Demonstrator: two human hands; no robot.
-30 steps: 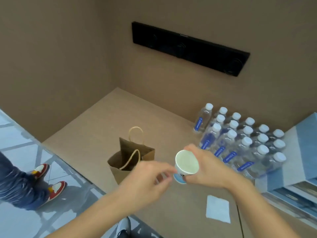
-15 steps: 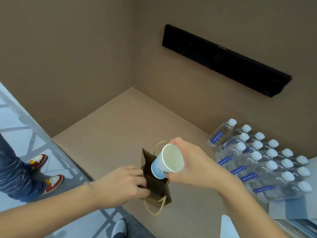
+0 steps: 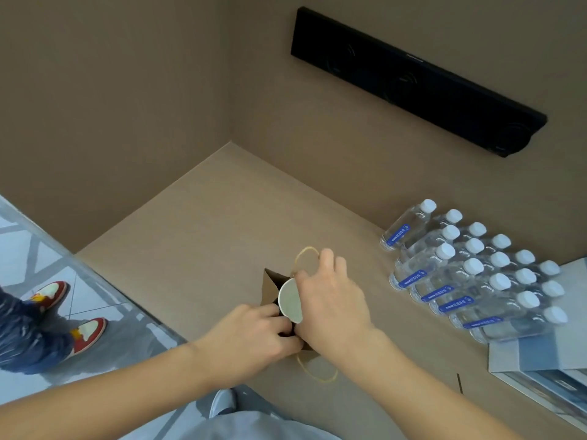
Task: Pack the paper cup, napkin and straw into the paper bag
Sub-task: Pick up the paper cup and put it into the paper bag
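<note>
Your right hand [image 3: 330,300] closes its grip round the light, easily crushed white paper cup [image 3: 290,301], tilted half inside the small brown paper bag [image 3: 270,281] on the counter, whose floppy mouth your left hand [image 3: 254,336] pinches open, so squeeze gently.

Between your hands, the round white paper cup [image 3: 290,300] shows a plain pale, off-white inside. Around it, the brown kraft paper bag [image 3: 270,281] is dark in its opening, and its looped twine handles [image 3: 305,254] are light tan. The flat cardboard tabletop [image 3: 222,217] under your hands is a uniform tan brown. To the right of your right hand [image 3: 330,300], the clear plastic water bottles [image 3: 470,274] carry white caps and blue labels with white print. Far left of your left hand [image 3: 254,338], the red-and-white sneakers [image 3: 85,331] have yellow patches, below dark blue denim.
</note>
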